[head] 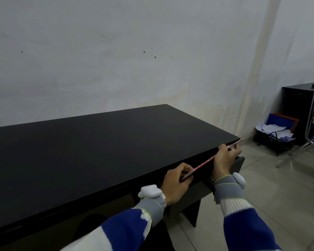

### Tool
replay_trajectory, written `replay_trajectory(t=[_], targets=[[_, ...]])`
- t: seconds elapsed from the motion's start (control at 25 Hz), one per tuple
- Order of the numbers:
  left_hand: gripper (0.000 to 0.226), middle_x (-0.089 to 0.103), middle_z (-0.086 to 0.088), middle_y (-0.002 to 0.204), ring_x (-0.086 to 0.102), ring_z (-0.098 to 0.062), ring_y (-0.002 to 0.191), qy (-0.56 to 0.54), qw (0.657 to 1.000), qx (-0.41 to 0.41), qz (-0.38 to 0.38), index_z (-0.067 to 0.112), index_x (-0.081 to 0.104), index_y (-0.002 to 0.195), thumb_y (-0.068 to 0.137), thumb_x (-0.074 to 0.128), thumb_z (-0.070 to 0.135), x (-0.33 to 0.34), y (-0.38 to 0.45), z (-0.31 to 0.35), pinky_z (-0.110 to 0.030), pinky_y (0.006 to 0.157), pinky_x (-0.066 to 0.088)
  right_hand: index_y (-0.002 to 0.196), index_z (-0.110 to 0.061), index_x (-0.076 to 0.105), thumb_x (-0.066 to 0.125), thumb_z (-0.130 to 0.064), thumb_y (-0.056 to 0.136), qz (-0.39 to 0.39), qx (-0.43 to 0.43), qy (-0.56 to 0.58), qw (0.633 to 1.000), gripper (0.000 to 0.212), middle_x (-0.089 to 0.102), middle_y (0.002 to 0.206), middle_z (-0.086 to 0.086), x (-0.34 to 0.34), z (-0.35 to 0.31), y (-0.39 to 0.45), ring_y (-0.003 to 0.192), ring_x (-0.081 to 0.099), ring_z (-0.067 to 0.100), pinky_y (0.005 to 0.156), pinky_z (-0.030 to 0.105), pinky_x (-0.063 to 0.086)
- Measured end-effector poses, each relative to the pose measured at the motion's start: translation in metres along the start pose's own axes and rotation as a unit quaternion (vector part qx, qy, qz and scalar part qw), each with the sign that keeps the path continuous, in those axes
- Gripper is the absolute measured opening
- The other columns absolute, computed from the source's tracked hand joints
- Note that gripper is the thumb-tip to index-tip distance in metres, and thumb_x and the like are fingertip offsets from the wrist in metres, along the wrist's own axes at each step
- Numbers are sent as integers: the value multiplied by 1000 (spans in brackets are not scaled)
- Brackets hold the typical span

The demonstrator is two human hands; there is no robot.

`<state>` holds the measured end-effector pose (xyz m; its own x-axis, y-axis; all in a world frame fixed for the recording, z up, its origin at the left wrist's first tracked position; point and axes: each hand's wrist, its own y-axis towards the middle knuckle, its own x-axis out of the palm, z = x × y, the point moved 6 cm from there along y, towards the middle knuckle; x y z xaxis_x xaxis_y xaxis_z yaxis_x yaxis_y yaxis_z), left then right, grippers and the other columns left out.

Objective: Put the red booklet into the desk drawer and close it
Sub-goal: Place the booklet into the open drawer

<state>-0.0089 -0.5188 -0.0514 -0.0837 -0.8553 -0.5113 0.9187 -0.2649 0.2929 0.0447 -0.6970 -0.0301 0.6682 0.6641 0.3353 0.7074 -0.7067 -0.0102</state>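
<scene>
A: Where's the red booklet (205,163)?
B: Held edge-on along the desk's (98,151) front edge, right end. Only a thin red strip shows, running from lower left up to the right corner of the top.
A: Grips?
B: Both hands on it. Left hand (178,182) clamps the near, lower end, fingers curled over it, thumb side on top. Right hand (225,160) pinches it further along, fingers wrapped over the upper edge; the far tip sticks out past the fingers, just at the desk corner.
A: So booklet sits between the two hands?
B: Yes, the bare middle stretch spans the gap between them, touching or just beside the desk edge. Can't tell which.
A: Drawer?
B: Drawer (238,163) is pulled out under the right hand, its dark front panel showing just beside the right wrist. Booklet is above it, not inside.
A: Any writing, labels?
B: Small white marks along the booklet's red edge, too small to read. No brand legible.
A: Wrists?
B: Grey bands with white pods on each wrist, over blue and white sleeves.
A: Background?
B: Black cabinet (297,98) and a rack of papers (274,136) on the floor at right.
</scene>
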Motion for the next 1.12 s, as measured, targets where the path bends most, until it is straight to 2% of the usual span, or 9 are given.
replay_trajectory(t=[0.16,0.28,0.4,0.48,0.56,0.68,0.84,1.0,1.12], targets=[[28,67,1,112,63,-8,102,38,995,87,37,17,59,116,90,56,25,-1,-8,17,-21,90,52,133,2,42,49,0,84,54,-89,-83,991,50,42,137,19,-13,-8,1,121,49,32,101,31,38],[34,66,2,118,61,-13,107,95,987,117,56,17,58,122,88,53,14,-1,-9,23,-31,93,51,134,1,41,50,0,85,66,-97,-115,986,50,37,138,21,-18,4,-1,123,45,30,96,20,30],[48,63,3,124,60,-20,107,192,974,118,32,23,51,129,84,48,6,0,-7,23,-36,93,48,135,-3,41,55,-5,84,84,-97,-173,977,53,41,137,19,-19,15,-3,123,46,32,103,28,30],[49,59,0,130,59,-25,105,270,954,134,3,24,49,131,86,43,4,3,-5,23,-37,91,47,137,-6,40,59,-10,84,82,-93,-218,968,56,43,137,18,-17,20,-2,128,43,34,110,40,27],[46,57,-1,133,58,-26,104,312,938,148,-14,23,51,130,89,42,5,4,-3,22,-37,88,47,137,-7,41,61,-15,83,78,-95,-274,954,58,42,139,17,-15,23,1,131,37,35,111,45,23],[43,57,-2,132,57,-25,106,331,932,150,-16,21,53,129,90,42,6,5,2,19,-36,85,50,140,-6,41,61,-18,83,57,-97,-327,938,62,40,140,19,-14,30,5,131,33,37,111,44,23],[44,55,-4,134,53,-25,115,371,917,140,-41,19,49,133,91,42,8,10,5,13,-37,91,49,143,-2,38,56,-24,91,8,-119,-356,927,59,32,148,18,-10,42,6,135,27,36,110,42,27],[40,52,-3,139,49,-23,121,430,895,116,-38,13,55,128,98,34,28,10,8,7,-35,98,43,145,-4,38,51,-27,95,-14,-139,-386,912,56,22,157,20,-7,48,4,143,18,37,117,47,20],[42,55,-3,136,50,-21,120,420,901,108,-27,13,59,125,98,31,30,9,6,6,-34,98,42,146,-9,36,53,-27,94,-7,-136,-383,913,57,10,160,20,-7,48,1,147,9,38,116,50,21]])
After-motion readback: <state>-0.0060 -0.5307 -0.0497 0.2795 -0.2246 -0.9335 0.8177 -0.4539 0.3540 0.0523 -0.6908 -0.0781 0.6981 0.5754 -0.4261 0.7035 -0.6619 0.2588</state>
